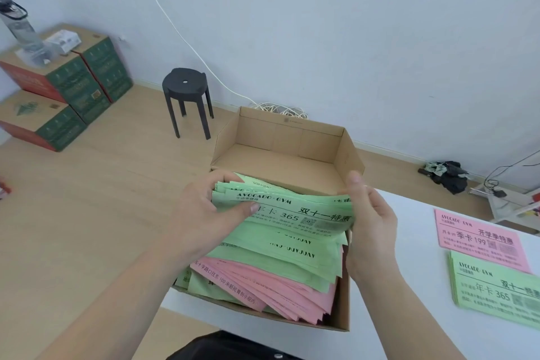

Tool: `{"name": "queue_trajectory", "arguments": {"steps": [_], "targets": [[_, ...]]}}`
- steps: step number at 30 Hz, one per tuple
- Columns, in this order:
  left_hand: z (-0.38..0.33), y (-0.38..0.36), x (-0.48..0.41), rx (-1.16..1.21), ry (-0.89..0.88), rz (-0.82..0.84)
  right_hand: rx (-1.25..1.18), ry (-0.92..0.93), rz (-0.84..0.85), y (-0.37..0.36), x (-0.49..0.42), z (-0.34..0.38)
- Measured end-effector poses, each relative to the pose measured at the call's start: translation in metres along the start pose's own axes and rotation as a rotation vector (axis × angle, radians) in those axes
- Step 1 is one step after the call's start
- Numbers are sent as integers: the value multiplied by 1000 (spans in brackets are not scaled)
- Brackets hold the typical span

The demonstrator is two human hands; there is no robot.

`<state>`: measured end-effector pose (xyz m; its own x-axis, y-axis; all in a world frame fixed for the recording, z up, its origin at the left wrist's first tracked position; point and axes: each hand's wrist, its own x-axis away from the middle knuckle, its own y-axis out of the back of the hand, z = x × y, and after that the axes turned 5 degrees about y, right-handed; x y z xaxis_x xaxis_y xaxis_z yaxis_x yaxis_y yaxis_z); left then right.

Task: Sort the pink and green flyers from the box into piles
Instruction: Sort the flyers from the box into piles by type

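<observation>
Barely started: thin pink pile (479,238) and green pile (496,291) near the tabletop's (415,272) right edge, the green cut off by the frame. Plenty of both colours left in the box (292,137) at the left edge. Above it, green flyers (295,213) gripped by left hand (204,213); right hand (369,225) at their end, fingers hidden, grip unclear.

Open above the bare far half of the box (286,137), walled on three sides. Crowded in the near half with flyers (277,272) heaped high. Passable over bare counter (409,257) between box and pink pile (479,240) and green pile (496,289).
</observation>
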<state>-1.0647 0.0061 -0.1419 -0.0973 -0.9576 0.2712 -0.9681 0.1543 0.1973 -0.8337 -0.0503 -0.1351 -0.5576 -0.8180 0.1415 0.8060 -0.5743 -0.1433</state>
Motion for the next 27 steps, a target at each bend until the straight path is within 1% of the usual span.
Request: {"name": "queue_trajectory", "arguments": {"steps": [3,5,7,10,13,15,17,19,21,24,27], "targets": [[1,2,-2,-16,7,49,6,-50,-50,0,-6,-6],[-1,6,-2,14,14,91,0,-83,-74,0,-10,-6],[1,6,-1,5,20,126,-5,-73,-94,0,-13,-7],[7,1,3,-35,22,133,44,-29,-93,-5,-13,-12],[6,-5,6,-58,-2,111,102,-39,-85,-6,-13,-13],[1,-5,5,-24,12,115,77,-53,-84,1,-19,-11],[-9,-7,6,-12,-7,110,57,-77,22,7,-25,-5],[-18,-11,5,8,-50,79,61,-85,208,16,-26,2],[-28,-21,7,32,-102,83,48,-55,301,29,-23,14],[-44,-46,14,18,-124,141,21,-42,261,64,-26,29],[-53,-79,16,11,-99,202,40,-67,168,113,-25,29]]}}
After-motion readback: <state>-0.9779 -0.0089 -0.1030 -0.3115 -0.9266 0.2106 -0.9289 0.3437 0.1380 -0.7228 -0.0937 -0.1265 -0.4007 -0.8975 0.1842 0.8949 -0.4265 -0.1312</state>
